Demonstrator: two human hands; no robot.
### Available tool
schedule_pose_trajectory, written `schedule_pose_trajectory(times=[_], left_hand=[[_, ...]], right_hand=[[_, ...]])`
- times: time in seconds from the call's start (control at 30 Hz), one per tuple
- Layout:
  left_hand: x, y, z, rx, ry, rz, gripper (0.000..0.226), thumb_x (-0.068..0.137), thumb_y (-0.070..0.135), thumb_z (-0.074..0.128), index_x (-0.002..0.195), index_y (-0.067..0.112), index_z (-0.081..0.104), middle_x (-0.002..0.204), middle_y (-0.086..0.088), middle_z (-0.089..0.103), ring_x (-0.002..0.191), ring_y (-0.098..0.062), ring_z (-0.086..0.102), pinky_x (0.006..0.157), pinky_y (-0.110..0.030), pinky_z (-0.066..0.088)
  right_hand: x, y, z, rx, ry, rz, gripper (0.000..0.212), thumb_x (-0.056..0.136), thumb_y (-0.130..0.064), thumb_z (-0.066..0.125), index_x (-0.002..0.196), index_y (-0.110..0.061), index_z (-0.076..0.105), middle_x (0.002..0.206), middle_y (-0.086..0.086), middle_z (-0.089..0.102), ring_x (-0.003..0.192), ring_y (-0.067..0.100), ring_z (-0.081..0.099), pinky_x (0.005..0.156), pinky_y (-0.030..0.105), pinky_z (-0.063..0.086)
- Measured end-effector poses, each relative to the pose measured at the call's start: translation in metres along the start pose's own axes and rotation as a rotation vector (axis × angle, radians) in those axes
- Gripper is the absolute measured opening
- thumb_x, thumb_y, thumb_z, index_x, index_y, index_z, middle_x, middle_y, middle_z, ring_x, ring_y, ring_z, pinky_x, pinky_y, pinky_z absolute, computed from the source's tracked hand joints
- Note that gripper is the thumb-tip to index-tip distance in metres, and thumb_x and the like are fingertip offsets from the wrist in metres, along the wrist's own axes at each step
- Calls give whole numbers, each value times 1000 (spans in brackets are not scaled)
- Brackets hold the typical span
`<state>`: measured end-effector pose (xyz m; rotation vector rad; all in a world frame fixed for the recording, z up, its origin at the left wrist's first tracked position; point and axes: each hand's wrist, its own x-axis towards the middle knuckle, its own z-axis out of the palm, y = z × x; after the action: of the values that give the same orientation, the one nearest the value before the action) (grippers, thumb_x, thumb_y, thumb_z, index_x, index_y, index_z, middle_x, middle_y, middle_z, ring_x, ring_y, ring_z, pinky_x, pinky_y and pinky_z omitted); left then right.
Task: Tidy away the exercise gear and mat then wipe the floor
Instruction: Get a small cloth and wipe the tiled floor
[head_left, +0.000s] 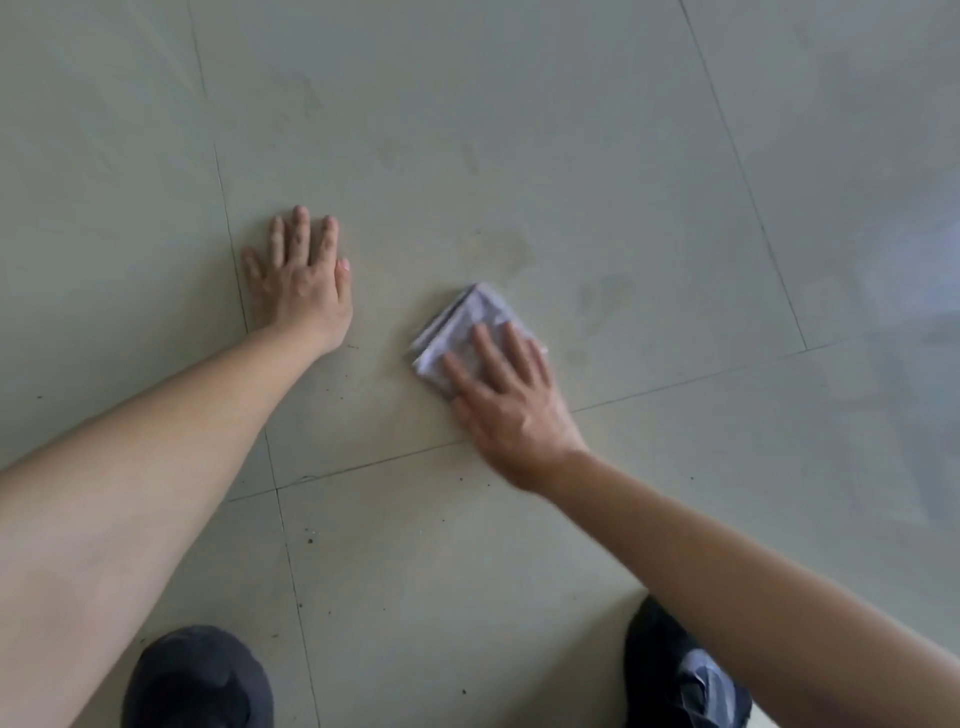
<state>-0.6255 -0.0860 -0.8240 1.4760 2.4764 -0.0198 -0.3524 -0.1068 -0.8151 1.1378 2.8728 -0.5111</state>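
Right hand (506, 402) presses flat, fingers straight, on a blurred folded cloth (470, 325), hiding its near corner; left hand (301, 275) lies spread on the floor (519, 130) left of the cloth.

Both hands (298, 280) (506, 402) flat, fingers straight, arms outstretched.

folded cloth (470, 317) on tiled floor (519, 130)
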Motion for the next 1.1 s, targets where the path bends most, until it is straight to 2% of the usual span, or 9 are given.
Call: schedule_pose_trajectory(times=[0.13,0.23,0.4,0.47,0.53,0.7,0.83,1.0,1.1], left_hand=[[0,0,-2,31,0,13,53,104,32,29,156,20,22,165,-9,9,150,-33,8,116,-60,8],[-1,-1,-6,44,-26,12,54,105,33,28,156,20,19,165,-8,7,151,-32,6,117,-58,8],[-5,10,-8,-6,-1,-4,54,104,32,30,156,19,21,165,-9,6,151,-33,5,117,-58,9],[-9,20,-7,-21,28,37,54,103,31,32,156,20,22,165,-9,7,151,-33,5,117,-58,9],[-12,32,-6,-20,30,113,54,103,33,32,156,22,22,165,-9,6,151,-32,5,117,-59,10],[-11,66,-4,-23,9,194,53,104,35,30,156,25,21,165,-9,7,151,-32,5,116,-60,8],[-2,84,3,1,-50,209,53,104,36,28,155,27,21,165,-7,5,151,-32,3,116,-62,6],[0,82,6,16,-93,221,53,103,33,33,155,27,23,165,-5,5,151,-32,4,116,-61,7],[1,78,2,12,-95,245,53,103,30,36,155,27,26,165,-4,9,150,-31,8,115,-59,11]], right_hand=[[-22,-17,12,42,-85,-406,44,103,-32,47,147,-26,48,159,11,33,150,38,20,121,53,19],[-21,42,-6,-19,-85,-455,41,102,-26,49,143,-22,54,157,6,38,149,28,27,117,46,30],[-34,131,-47,-138,68,242,49,101,-33,42,148,-24,45,158,7,37,142,33,37,107,50,40],[-26,129,-48,-88,94,630,51,102,-39,35,152,-26,36,161,9,28,141,37,31,109,51,35],[-17,104,-44,-51,82,776,53,103,-43,33,153,-27,31,163,11,22,139,39,29,108,50,29],[-29,27,-11,-6,39,218,50,103,-41,39,149,-22,45,159,13,34,142,37,34,110,48,33],[-59,90,-17,-29,-1,0,46,105,-37,40,148,-22,47,159,8,35,149,30,27,119,44,27],[-104,195,-55,10,72,987,55,104,-50,23,157,-36,21,167,9,10,152,38,5,124,47,8],[-90,214,-71,83,41,1207,58,104,-46,20,159,-31,13,166,14,4,153,36,1,124,44,2]])
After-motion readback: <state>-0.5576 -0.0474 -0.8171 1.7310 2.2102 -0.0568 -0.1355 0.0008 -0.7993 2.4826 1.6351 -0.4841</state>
